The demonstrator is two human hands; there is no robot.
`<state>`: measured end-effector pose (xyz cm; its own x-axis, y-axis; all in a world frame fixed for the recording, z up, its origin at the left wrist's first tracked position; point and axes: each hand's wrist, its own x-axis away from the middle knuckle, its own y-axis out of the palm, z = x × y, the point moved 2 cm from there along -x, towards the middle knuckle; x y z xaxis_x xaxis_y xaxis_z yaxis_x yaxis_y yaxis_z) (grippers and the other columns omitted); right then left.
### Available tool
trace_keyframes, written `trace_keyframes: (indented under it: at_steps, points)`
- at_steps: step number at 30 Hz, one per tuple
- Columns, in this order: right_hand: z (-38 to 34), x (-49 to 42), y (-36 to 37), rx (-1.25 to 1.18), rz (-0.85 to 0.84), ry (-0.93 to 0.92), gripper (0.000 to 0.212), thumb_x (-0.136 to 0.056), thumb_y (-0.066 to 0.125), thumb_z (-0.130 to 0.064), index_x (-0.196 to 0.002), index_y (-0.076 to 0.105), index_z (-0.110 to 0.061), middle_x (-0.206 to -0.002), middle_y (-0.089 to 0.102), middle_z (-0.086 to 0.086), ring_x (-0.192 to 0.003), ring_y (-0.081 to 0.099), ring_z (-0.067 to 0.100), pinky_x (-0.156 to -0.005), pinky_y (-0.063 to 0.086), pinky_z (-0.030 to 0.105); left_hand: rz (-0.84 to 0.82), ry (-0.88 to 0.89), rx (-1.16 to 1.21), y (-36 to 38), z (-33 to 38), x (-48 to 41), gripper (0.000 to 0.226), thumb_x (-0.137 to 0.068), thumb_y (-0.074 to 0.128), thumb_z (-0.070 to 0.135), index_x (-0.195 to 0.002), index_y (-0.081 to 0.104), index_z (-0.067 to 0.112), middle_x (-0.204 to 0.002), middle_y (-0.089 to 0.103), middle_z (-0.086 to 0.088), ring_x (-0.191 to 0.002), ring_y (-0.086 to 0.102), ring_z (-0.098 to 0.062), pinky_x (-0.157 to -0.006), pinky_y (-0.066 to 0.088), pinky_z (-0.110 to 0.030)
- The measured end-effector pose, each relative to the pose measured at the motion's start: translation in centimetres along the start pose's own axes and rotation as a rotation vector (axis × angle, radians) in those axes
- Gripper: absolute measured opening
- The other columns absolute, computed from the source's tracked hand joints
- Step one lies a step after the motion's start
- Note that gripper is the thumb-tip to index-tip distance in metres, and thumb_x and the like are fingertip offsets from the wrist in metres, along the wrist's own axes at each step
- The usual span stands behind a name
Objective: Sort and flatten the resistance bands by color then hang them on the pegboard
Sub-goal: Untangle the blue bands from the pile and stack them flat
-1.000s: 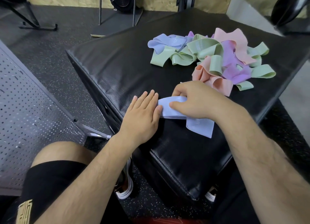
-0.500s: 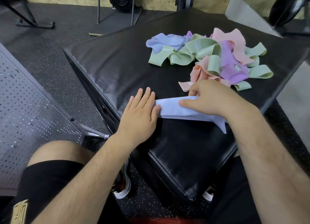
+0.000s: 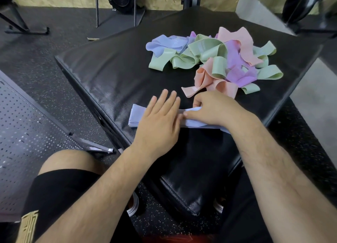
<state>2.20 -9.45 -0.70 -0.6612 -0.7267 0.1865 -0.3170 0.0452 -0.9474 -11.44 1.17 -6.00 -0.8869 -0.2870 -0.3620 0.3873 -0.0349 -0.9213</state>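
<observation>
A light blue band (image 3: 136, 116) lies stretched flat near the front left edge of the black padded box (image 3: 113, 69). My left hand (image 3: 160, 119) presses flat on its middle with straight fingers. My right hand (image 3: 213, 109) pinches the band's right part between thumb and curled fingers, and the band's right end is hidden under that wrist. Behind them sits a tangled pile of bands: blue (image 3: 167, 44), green (image 3: 206, 49), pink (image 3: 240, 42) and purple (image 3: 237, 73).
A grey pegboard (image 3: 27, 133) lies on the speckled floor to the left, beside my bent knee (image 3: 62, 162). Metal stands (image 3: 116, 7) and dark gym equipment (image 3: 302, 4) stand at the back. The box drops off close in front.
My left hand slid right onto the blue band, leaving its left end exposed. The band now lies straighter and flatter, and my right hand shifted right along it.
</observation>
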Motion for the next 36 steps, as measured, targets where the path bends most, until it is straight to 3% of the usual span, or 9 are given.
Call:
trace_keyframes:
  at_steps: [3, 7, 12, 15, 20, 24, 28, 31, 36]
  points:
    - [0.4, 0.4, -0.5, -0.017, -0.013, -0.033, 0.034, -0.083, 0.066, -0.063, -0.083, 0.059, -0.03, -0.084, 0.059, -0.011, -0.078, 0.055, 0.009, -0.067, 0.043, 0.032, -0.087, -0.044, 0.049, 1.3, 0.4, 0.3, 0.062, -0.104, 0.02, 0.044, -0.151, 0.043, 0.012, -0.159, 0.038, -0.003, -0.15, 0.031, -0.022, -0.123, 0.017, -0.038]
    - [1.8, 1.6, -1.9, -0.077, -0.022, -0.037, 0.01, -0.085, 0.067, -0.04, -0.082, 0.064, -0.032, -0.083, 0.06, -0.012, -0.076, 0.056, 0.007, -0.06, 0.041, 0.029, -0.108, -0.067, 0.052, 1.3, 0.3, 0.2, 0.067, -0.101, 0.014, 0.049, -0.154, 0.038, 0.015, -0.162, 0.034, 0.0, -0.151, 0.027, -0.019, -0.123, 0.011, -0.034]
    - [3.6, 2.1, -2.7, -0.108, 0.059, -0.006, 0.014, -0.085, 0.068, -0.041, -0.079, 0.064, -0.029, -0.095, 0.06, -0.008, -0.085, 0.059, 0.015, -0.075, 0.052, 0.034, -0.164, -0.099, 0.086, 1.0, 0.4, 0.0, 0.074, -0.096, 0.006, 0.054, -0.158, 0.03, 0.02, -0.165, 0.025, 0.005, -0.153, 0.018, -0.015, -0.124, 0.004, -0.031]
    - [4.2, 2.0, -2.2, -0.111, 0.085, 0.028, 0.025, -0.084, 0.072, -0.048, -0.085, 0.066, -0.024, -0.093, 0.064, -0.004, -0.086, 0.061, 0.019, -0.079, 0.054, 0.037, -0.164, -0.129, 0.116, 0.9, 0.4, -0.1, 0.067, -0.1, 0.015, 0.051, -0.158, 0.03, 0.021, -0.165, 0.024, 0.007, -0.154, 0.016, -0.013, -0.123, 0.002, -0.029]
    - [4.7, 1.9, -1.4, -0.094, 0.036, 0.058, 0.031, -0.081, 0.073, -0.049, -0.083, 0.065, -0.019, -0.089, 0.066, 0.0, -0.084, 0.063, 0.021, -0.071, 0.05, 0.036, -0.157, -0.163, 0.147, 0.7, 0.8, -0.2, 0.056, -0.106, 0.035, 0.038, -0.158, 0.028, 0.018, -0.166, 0.021, 0.005, -0.153, 0.016, -0.012, -0.124, 0.004, -0.029]
    - [4.8, 2.0, -1.3, -0.101, 0.042, 0.047, 0.033, -0.082, 0.073, -0.052, -0.083, 0.063, -0.02, -0.084, 0.062, -0.003, -0.081, 0.061, 0.02, -0.068, 0.047, 0.034, -0.036, -0.043, 0.224, 0.1, 2.7, -0.6, 0.056, -0.101, 0.035, 0.03, -0.153, 0.039, 0.011, -0.162, 0.033, -0.003, -0.151, 0.027, -0.02, -0.124, 0.02, -0.038]
    - [4.9, 2.0, -1.2, -0.098, 0.067, 0.017, 0.02, -0.084, 0.07, -0.041, -0.076, 0.059, -0.026, -0.077, 0.061, -0.005, -0.08, 0.059, 0.021, -0.062, 0.041, 0.032, -0.09, 0.124, 0.274, 1.3, 5.6, -1.2, 0.055, -0.104, 0.031, 0.034, -0.154, 0.038, 0.012, -0.163, 0.03, 0.0, -0.152, 0.024, -0.016, -0.124, 0.012, -0.031]
    - [5.4, 2.3, -1.3, -0.126, 0.082, 0.0, 0.02, -0.083, 0.072, -0.042, -0.075, 0.06, -0.027, -0.075, 0.061, -0.003, -0.076, 0.059, 0.019, -0.061, 0.04, 0.031, -0.107, 0.115, 0.174, 2.7, 6.0, -0.9, 0.06, -0.105, 0.026, 0.043, -0.156, 0.033, 0.012, -0.163, 0.03, -0.001, -0.151, 0.027, -0.018, -0.124, 0.014, -0.033]
    - [7.5, 3.0, -2.1, -0.204, 0.117, 0.001, 0.014, -0.081, 0.078, -0.037, -0.089, 0.069, -0.028, -0.085, 0.062, -0.01, -0.077, 0.058, 0.008, -0.064, 0.045, 0.029, -0.155, 0.098, 0.109, 2.8, 6.0, -1.0, 0.067, -0.102, 0.015, 0.049, -0.158, 0.027, 0.015, -0.165, 0.024, 0.002, -0.153, 0.02, -0.016, -0.123, 0.002, -0.027]
